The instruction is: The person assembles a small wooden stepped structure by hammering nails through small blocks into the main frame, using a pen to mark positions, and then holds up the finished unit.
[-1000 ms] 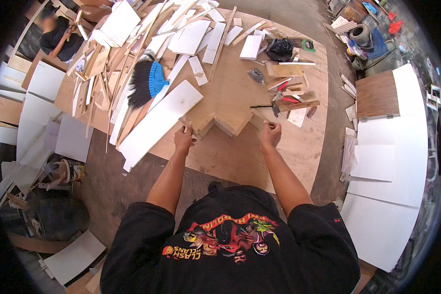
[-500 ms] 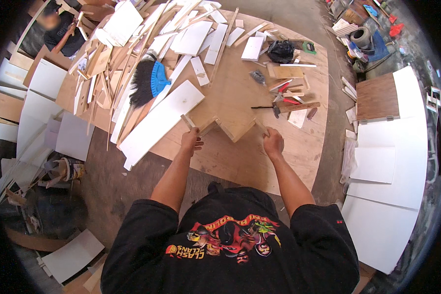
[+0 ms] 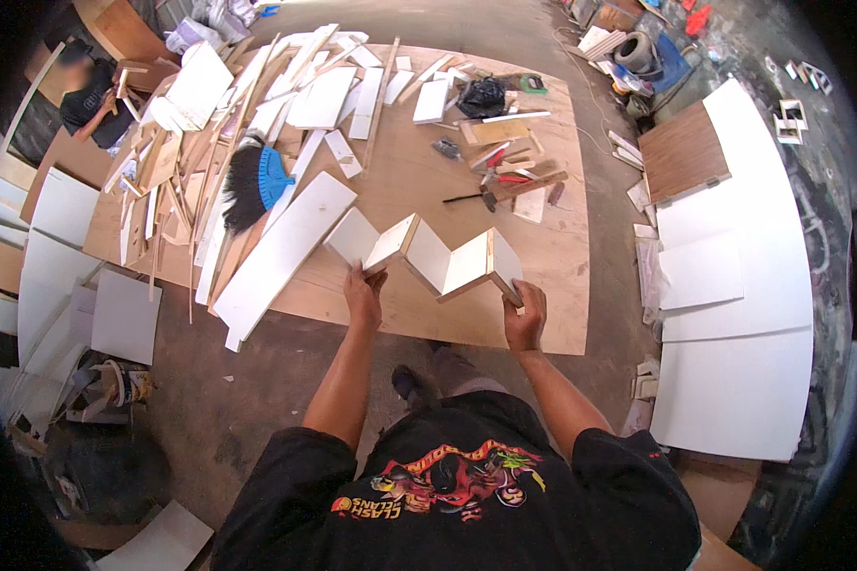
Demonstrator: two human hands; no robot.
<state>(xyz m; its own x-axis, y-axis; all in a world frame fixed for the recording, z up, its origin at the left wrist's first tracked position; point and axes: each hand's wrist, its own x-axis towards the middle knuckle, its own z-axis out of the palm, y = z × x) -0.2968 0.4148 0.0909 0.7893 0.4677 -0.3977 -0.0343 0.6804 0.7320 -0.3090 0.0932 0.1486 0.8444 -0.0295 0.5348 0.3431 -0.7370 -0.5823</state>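
The zigzag of white panels [image 3: 428, 259] filled the near middle of the plywood sheet [image 3: 562, 285], gripped at each end by the left hand [image 3: 364, 297] and right hand [image 3: 524, 319]. At ten o'clock a long white board [image 3: 281, 255] lay just beside the left hand, with a black-and-blue brush [image 3: 252, 186] and piled offcuts [image 3: 181, 143] beyond, blocking that side. At one o'clock a hammer [image 3: 476, 197] and small blocks [image 3: 509, 157] cluttered the sheet. Bare plywood lay open at three o'clock and along the near edge.
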